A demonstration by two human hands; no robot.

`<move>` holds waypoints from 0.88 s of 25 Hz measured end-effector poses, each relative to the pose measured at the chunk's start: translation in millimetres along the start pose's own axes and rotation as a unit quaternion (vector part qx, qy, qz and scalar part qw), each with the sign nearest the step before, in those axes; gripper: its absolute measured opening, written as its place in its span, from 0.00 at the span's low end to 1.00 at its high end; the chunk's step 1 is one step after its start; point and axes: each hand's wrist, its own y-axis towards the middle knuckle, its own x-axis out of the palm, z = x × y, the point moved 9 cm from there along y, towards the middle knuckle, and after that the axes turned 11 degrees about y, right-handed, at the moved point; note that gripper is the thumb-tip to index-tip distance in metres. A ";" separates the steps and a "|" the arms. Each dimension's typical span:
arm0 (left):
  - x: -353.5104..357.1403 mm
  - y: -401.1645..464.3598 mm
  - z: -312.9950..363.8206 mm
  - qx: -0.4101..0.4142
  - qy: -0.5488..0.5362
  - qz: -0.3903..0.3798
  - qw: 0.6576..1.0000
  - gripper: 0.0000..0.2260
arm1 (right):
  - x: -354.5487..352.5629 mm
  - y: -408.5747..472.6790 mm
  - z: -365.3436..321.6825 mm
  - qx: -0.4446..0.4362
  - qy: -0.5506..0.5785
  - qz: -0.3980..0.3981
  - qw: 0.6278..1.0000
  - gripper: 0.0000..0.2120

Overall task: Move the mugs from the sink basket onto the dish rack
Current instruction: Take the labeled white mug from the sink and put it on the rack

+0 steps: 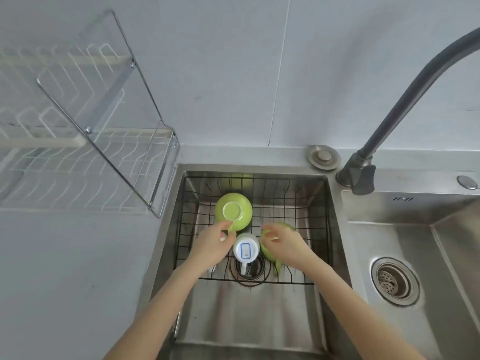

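Note:
A black wire sink basket [291, 201] sits in the left sink bowl. Three mugs lie upside down in it: a green mug [233, 210] at the back left, a white mug [246, 249] with a blue label in the middle, and a second green mug [270, 252] at the right. My left hand [213, 244] pinches the handle of the back green mug. My right hand [284, 242] covers the right green mug, its fingers curled on the mug's base rim. The wire dish rack [85, 162] stands on the counter to the left, with nothing on it.
A dark faucet [394, 110] arches over the divider between the two bowls. The right sink bowl [441, 255] has a drain strainer [393, 280]. A round cap [323, 156] sits on the back ledge. Grey counter [65, 268] lies left of the sink.

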 end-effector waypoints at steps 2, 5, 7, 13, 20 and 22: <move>12.7 10.4 -10.8 -0.024 -0.015 -0.010 1.000 0.18 | 8.4 11.2 13.7 0.032 0.021 -0.007 0.999 0.21; 38.9 18.3 -25.7 -0.052 -0.031 -0.032 0.998 0.18 | 23.6 20.4 34.5 0.084 0.041 -0.021 0.995 0.23; 52.6 24.8 -33.6 -0.066 -0.030 -0.048 0.996 0.17 | 30.8 27.3 43.7 0.102 0.049 -0.024 0.993 0.23; 76.1 42.3 -44.6 -0.074 -0.038 -0.053 0.995 0.12 | 51.9 47.4 67.1 0.139 0.080 -0.031 0.987 0.27; 92.7 52.9 -55.0 -0.095 -0.042 -0.066 0.992 0.22 | 56.5 59.4 73.4 0.144 0.113 -0.029 0.983 0.28; 93.1 52.8 -56.3 -0.094 -0.046 -0.055 0.993 0.22 | 56.1 58.5 75.9 0.141 0.128 -0.017 0.981 0.28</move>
